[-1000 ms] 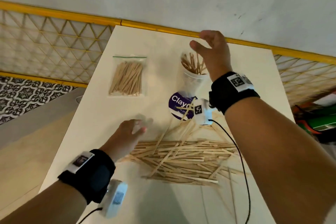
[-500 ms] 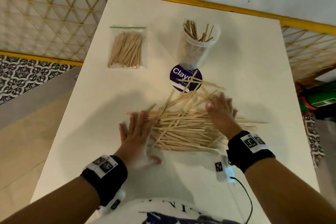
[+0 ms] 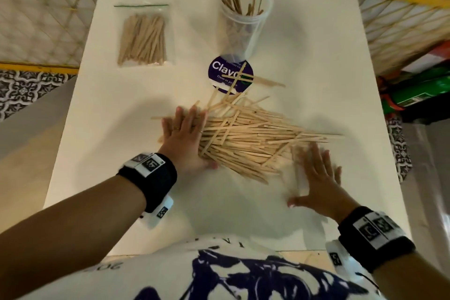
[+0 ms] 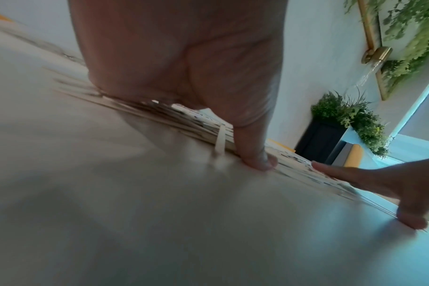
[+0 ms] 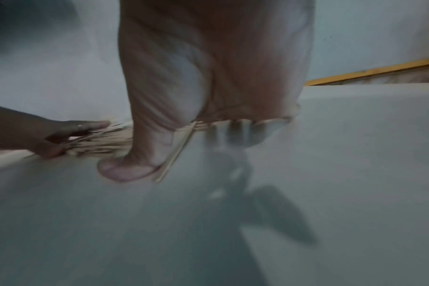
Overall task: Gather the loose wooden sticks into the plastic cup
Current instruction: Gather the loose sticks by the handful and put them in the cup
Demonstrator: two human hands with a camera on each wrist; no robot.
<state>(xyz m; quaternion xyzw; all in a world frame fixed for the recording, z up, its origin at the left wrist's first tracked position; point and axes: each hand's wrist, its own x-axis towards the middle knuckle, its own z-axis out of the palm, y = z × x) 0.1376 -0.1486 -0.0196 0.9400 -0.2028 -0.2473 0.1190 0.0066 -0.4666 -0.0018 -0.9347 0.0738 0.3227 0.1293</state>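
Nearest the bench's (image 3: 102,105) near edge, a white shirt with a dark blue print (image 3: 219,273) is seen, and both forearms carry black wristbands with white tags. The right hand (image 3: 316,178) is laid flat with its fingers spread and straight, its fingertips touching the right end of the pile of loose wooden sticks (image 3: 253,139); nothing is grasped by it, and it is blurred in the head view. In the right wrist view a single stick is seen lying against its thumb (image 5: 125,170). The left hand (image 3: 182,139) is likewise flat and released, fingers straight and together, pressed against the left end of the pile, with its thumb at the pile's near side. The pile is spread across the middle of the bench between the two hands. Just beyond it, a round purple sticker (image 3: 230,73) lies on the bench with a few stray sticks crossing it. Further on, toward the far edge, the clear plastic cup (image 3: 243,19) is stood upright with some sticks already inside. To its left, nearer the far left corner, a sealed clear bag of sticks (image 3: 143,36) is laid flat.
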